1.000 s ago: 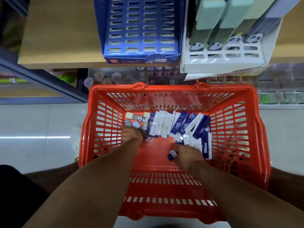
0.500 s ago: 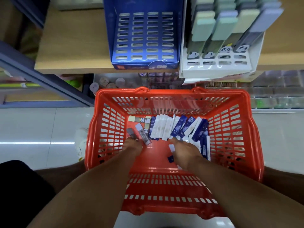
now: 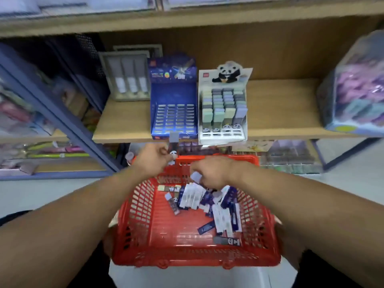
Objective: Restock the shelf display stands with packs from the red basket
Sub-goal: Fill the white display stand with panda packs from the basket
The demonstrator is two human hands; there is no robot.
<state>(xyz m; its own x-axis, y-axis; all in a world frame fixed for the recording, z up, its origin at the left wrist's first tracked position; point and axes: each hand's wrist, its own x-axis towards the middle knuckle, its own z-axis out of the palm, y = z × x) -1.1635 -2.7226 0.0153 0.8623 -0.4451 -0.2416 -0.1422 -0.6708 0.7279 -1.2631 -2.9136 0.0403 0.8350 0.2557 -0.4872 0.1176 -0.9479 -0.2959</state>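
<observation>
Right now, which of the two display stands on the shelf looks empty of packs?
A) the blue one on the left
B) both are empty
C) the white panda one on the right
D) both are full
A: the blue display stand shows only bare rows of slots, while the white panda stand beside it holds rows of pastel-capped packs, with only its front row of slots bare.

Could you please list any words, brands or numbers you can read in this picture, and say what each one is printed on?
None can be read; the frame is motion-blurred.
Blue display stand: header print and a small red logo, too blurred.
White panda display stand: small red logo on the header, unreadable.
Packs in the red basket: label print too small.
Panda pack in the left hand: a panda picture, no legible words.
</observation>
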